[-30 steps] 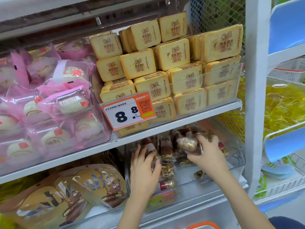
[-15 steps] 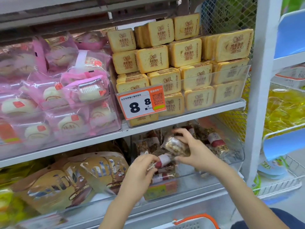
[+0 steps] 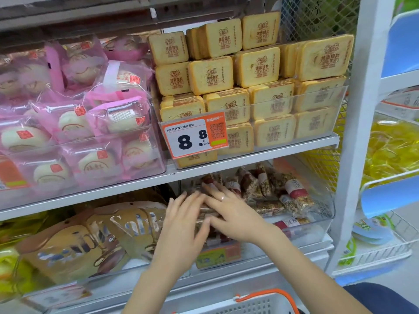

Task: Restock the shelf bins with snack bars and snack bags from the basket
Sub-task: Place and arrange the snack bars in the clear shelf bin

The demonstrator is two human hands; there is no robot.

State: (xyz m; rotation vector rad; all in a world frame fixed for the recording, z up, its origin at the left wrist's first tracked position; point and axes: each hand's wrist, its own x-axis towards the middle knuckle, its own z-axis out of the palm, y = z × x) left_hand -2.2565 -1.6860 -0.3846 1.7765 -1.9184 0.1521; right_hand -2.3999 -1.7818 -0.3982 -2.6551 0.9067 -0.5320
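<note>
A clear plastic bin (image 3: 326,214) on the lower shelf holds several snack bars (image 3: 294,196) in clear wrappers with red-and-white bands. My left hand (image 3: 183,225) and my right hand (image 3: 233,214) lie side by side over the bin's left part, fingers straight and pressing down on the bars there. A ring shows on my right hand. The bars under both palms are hidden. The white basket with an orange rim (image 3: 265,302) sits at the bottom edge, below my arms.
The upper shelf carries a bin of yellow toast-slice packs (image 3: 260,100) with an orange 8.8 price tag (image 3: 195,137) and a bin of pink cake bags (image 3: 74,123). Brown snack bags (image 3: 86,241) fill the bin left of my hands. A white upright post (image 3: 356,132) stands at right.
My right hand let go of the bar it was pinching and flattened. Both hands came together and now press on the bars in the bin's left part.
</note>
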